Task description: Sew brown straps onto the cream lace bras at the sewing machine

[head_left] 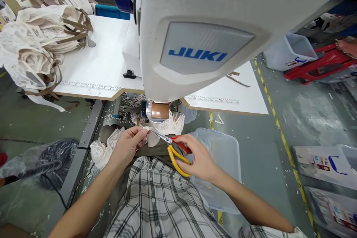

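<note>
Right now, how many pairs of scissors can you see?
1: the red-and-yellow scissors in the right hand, pointing toward the left hand, which pinches pale fabric. Others could be hidden under the lace pile on the table.

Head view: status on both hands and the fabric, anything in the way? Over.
Right hand holding red-and-yellow-handled scissors. Left hand pinching pale fabric near the blades. JUKI sewing machine close ahead of the hands.
</note>
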Tool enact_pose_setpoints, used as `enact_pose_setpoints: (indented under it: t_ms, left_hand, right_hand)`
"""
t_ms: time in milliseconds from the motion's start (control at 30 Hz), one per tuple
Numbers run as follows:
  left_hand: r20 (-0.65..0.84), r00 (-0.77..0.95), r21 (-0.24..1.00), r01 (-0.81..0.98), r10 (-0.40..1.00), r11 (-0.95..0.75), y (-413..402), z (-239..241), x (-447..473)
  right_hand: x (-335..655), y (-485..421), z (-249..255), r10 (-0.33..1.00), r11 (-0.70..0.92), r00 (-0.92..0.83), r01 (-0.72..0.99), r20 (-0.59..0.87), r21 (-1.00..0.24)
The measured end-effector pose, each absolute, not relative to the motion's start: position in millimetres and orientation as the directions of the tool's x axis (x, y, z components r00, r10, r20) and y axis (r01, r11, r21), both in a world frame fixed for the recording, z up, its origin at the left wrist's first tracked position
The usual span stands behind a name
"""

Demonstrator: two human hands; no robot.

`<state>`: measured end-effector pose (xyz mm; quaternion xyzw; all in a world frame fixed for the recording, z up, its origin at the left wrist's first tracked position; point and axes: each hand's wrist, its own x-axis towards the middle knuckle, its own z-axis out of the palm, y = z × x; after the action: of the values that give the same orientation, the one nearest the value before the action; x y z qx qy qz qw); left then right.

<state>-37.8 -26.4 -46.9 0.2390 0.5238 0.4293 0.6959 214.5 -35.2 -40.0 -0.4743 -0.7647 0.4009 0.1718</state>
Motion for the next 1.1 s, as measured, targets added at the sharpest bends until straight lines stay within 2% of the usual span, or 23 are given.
enact_pose_setpoints:
  t_ms: [100, 300, 433, 533, 700, 833, 933, 1000, 1100]
  left_hand:
    - [-0.517, 0.04, 0.822, -0.256, 0.855, 0.51, -27, -45, -38]
    - [-0.445, 0.0, 0.894, 0.057, 0.895, 0.445, -29, -41, -38]
    - [-0.421, 0.005, 0.899, 0.134, 0.907, 0.417, -29, -41, -40]
    - [-0.439, -0.002, 0.896, 0.072, 0.899, 0.438, -30, -44, -40]
    - [-0.456, -0.025, 0.872, -0.215, 0.89, 0.441, -32, -50, -32]
    - [-0.451, -0.045, 0.824, -0.405, 0.891, 0.396, -32, -48, -27]
    - [-0.457, -0.02, 0.79, -0.47, 0.889, 0.395, -30, -43, -25]
    - [-0.46, 0.011, 0.774, -0.484, 0.888, 0.408, -28, -40, -25]
    - [-0.456, 0.029, 0.81, -0.4, 0.889, 0.429, -25, -34, -27]
  right_hand:
    - [204, -31, -39, 0.852, 0.239, -0.512, 0.57, -0.112, -0.786]
    - [190, -23, -42, 0.845, 0.242, -0.523, 0.564, -0.114, -0.79]
    - [189, -19, -39, 0.842, 0.222, -0.52, 0.578, -0.145, -0.785]
    - [191, -18, -36, 0.839, 0.206, -0.516, 0.591, -0.17, -0.78]
    - [203, -26, -37, 0.853, 0.207, -0.497, 0.605, -0.161, -0.769]
    - [228, -28, -37, 0.898, 0.172, -0.406, 0.676, -0.167, -0.717]
    - [254, 0, -33, 0.954, 0.147, -0.275, 0.775, -0.119, -0.615]
    - [272, 34, -31, 0.98, 0.154, -0.196, 0.854, -0.032, -0.497]
    - [286, 84, -27, 0.971, 0.24, -0.224, 0.922, 0.087, -0.303]
